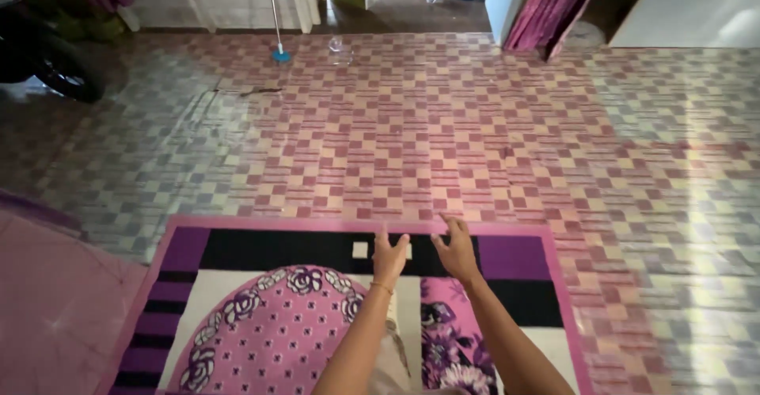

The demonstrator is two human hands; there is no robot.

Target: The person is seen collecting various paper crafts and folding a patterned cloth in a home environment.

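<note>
Hands extend forward over a rug (237,284); the left hand (390,257) and the right hand (457,251) sit just beside each other, fingers spread and released, grasping nothing; whether the fingertips touch the rug's surface cannot be told. Below and behind both hands lies the rug, pink-bordered, with black, purple and white blocks and a pink oval patterned with flowers; its far edge runs just ahead of the fingertips. A thin bracelet (381,287) circles the left wrist. Ahead of the hands stretches a checkered tile floor (443,126) in pink, cream and grey. Far ahead and to the left of the hands stands a mop (276,23) with a blue head, upright; near it, a clear bottle (336,45); far left, a motorcycle wheel (55,66).
</note>
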